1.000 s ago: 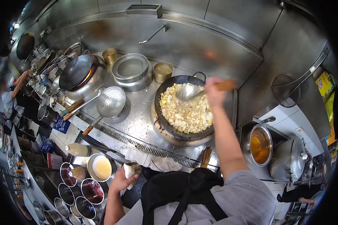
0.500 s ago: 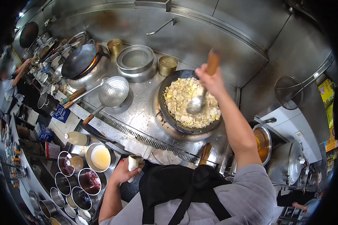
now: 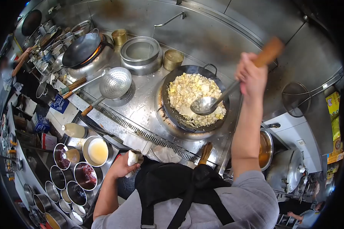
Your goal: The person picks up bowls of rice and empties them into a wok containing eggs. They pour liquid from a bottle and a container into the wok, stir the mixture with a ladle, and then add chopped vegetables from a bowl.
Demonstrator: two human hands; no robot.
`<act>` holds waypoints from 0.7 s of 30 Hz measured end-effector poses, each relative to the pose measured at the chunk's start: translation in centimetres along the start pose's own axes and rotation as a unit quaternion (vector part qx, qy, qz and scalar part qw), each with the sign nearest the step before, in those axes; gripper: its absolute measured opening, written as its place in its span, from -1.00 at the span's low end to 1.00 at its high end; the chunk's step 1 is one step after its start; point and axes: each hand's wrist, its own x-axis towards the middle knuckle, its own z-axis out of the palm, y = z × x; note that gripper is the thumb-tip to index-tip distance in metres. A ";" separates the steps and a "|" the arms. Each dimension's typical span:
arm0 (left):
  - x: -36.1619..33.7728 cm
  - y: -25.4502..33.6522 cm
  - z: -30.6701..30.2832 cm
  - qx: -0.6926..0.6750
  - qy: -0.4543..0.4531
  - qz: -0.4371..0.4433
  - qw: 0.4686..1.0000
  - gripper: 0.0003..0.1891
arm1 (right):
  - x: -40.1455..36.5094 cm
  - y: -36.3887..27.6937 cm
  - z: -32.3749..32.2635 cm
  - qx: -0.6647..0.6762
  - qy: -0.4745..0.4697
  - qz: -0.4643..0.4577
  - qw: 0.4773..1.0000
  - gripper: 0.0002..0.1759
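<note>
My right hand (image 3: 253, 75) is closed round the shaft of a ladle (image 3: 203, 105), whose wooden handle sticks out above the fist. The ladle's bowl rests on or just over pale, yellow-flecked food (image 3: 193, 89) that looks like egg fried rice. That food fills much of a black wok (image 3: 170, 110) on the burner. Low at my left side, my left hand (image 3: 122, 166) grips a folded white cloth (image 3: 133, 158), away from the wok.
A perforated skimmer (image 3: 116, 83) lies left of the wok. Behind are a lidded pot (image 3: 140, 51), a tin (image 3: 173, 60) and a second wok (image 3: 82, 50). Sauce containers (image 3: 97, 151) crowd the lower left. A bamboo brush (image 3: 206, 152) sits near the front edge. Another person (image 3: 7, 74) works far left.
My right hand has moved right and away from the wok's rim, tilting the ladle's handle rightward. The ladle's bowl has shifted slightly right in the food. My left hand still holds the cloth.
</note>
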 end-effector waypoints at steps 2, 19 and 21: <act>0.4 -1.0 -0.1 0.018 0.002 0.008 1.000 -0.51 | -1.6 1.0 0.4 -0.015 0.035 0.026 0.999 -0.80; 2.2 -0.9 0.5 -0.039 -0.036 0.036 0.998 -0.52 | 0.0 3.1 2.9 -0.073 0.014 0.012 0.997 -0.76; 3.1 -2.9 1.4 -0.052 -0.054 0.021 0.997 -0.52 | -0.9 2.5 2.2 -0.041 -0.002 -0.044 0.998 -0.78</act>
